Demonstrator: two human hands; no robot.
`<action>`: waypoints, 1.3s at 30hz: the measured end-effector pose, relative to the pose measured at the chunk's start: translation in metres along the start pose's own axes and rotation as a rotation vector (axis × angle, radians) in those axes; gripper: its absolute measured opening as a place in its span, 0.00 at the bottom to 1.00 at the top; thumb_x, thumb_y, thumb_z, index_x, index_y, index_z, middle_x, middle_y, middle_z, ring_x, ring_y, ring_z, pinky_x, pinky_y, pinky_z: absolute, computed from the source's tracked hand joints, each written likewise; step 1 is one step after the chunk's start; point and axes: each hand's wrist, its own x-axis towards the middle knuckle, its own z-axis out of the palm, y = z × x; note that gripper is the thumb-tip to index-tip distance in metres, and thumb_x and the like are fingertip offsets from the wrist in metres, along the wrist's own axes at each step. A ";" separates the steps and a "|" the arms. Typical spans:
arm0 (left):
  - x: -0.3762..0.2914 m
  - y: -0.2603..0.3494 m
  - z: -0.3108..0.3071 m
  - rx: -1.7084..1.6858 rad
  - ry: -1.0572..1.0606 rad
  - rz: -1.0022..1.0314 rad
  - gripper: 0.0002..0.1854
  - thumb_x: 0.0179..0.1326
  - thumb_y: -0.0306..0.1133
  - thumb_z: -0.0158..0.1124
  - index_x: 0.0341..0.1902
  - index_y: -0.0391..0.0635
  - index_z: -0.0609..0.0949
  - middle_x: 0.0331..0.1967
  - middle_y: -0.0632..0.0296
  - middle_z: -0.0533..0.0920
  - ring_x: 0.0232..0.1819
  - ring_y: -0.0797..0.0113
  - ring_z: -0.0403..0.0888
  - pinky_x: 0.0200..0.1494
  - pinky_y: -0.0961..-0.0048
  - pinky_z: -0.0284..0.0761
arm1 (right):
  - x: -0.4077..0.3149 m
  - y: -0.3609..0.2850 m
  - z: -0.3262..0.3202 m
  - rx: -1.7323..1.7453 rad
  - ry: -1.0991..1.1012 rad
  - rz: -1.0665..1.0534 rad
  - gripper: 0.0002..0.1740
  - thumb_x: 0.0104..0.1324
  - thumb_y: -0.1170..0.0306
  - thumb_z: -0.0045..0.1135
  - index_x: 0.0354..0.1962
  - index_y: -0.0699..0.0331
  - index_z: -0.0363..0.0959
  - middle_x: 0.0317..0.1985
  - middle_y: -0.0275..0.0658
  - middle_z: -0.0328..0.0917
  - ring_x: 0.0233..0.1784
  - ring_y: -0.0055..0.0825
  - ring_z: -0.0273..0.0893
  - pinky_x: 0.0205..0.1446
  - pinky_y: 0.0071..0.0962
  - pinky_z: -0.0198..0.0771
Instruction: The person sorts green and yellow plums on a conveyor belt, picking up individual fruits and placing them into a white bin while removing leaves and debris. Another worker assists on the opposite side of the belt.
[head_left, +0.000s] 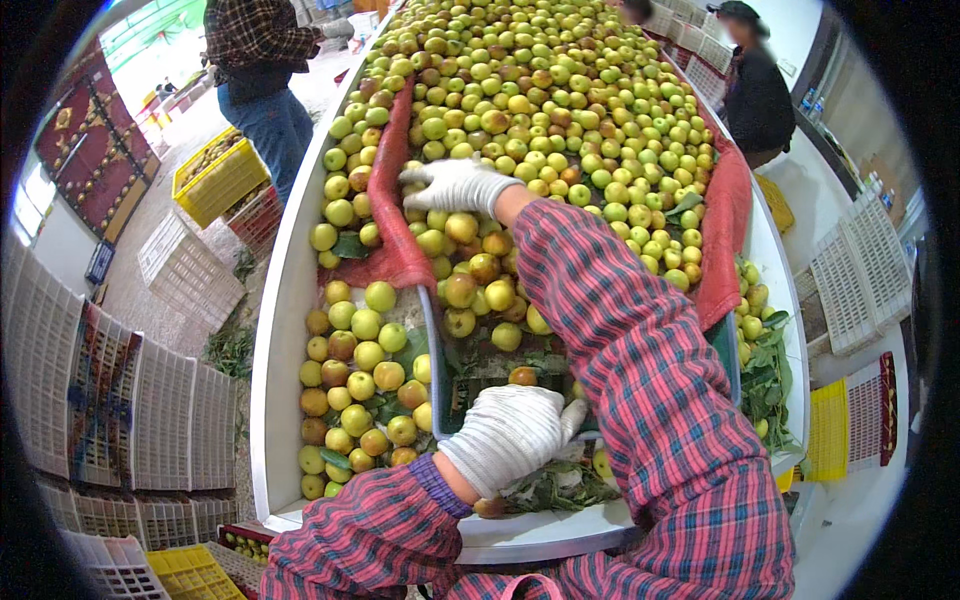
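Note:
A large heap of green and reddish-brown jujubes (525, 97) covers a white-sided sorting table. My right hand (457, 186), in a white knit glove, reaches across the heap beside a red mesh cloth roll (390, 165). Its fingers are spread palm down over the jujubes; what lies under the palm is hidden. Closer to me, my left hand (514, 435), gloved too, is over the near end of a dark green trough with a grey rim (429, 330). Its fingers curl out of sight, so any grip is hidden. One brown jujube (523, 376) shows just beyond it.
Loose jujubes (360, 386) lie in the left section; leaves (769, 382) fill the right. The table's white rim (262, 390) bounds the work area. Plastic crates (191, 270) stand on the floor at left, more crates (862, 270) at right. People stand along both sides.

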 end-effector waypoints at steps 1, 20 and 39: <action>0.000 -0.003 0.003 0.021 -0.033 0.005 0.17 0.56 0.32 0.57 0.49 0.41 0.79 0.30 0.55 0.80 0.31 0.51 0.82 0.30 0.57 0.78 | -0.012 -0.007 0.001 -0.034 -0.037 0.013 0.41 0.58 0.36 0.50 0.66 0.43 0.63 0.61 0.46 0.72 0.64 0.45 0.70 0.68 0.39 0.62; 0.002 -0.001 -0.008 -0.150 -0.097 -0.002 0.22 0.69 0.51 0.46 0.44 0.48 0.82 0.25 0.54 0.81 0.30 0.50 0.81 0.35 0.56 0.75 | -0.203 0.077 -0.030 0.077 0.280 -0.114 0.23 0.64 0.58 0.58 0.54 0.60 0.76 0.57 0.42 0.77 0.59 0.30 0.74 0.65 0.28 0.66; 0.014 0.009 -0.010 -0.300 -0.082 -0.131 0.34 0.66 0.62 0.46 0.38 0.38 0.81 0.29 0.47 0.82 0.35 0.47 0.81 0.39 0.54 0.75 | -0.177 0.117 0.001 -0.546 0.348 0.212 0.42 0.67 0.36 0.32 0.68 0.56 0.59 0.72 0.45 0.55 0.75 0.41 0.51 0.75 0.47 0.43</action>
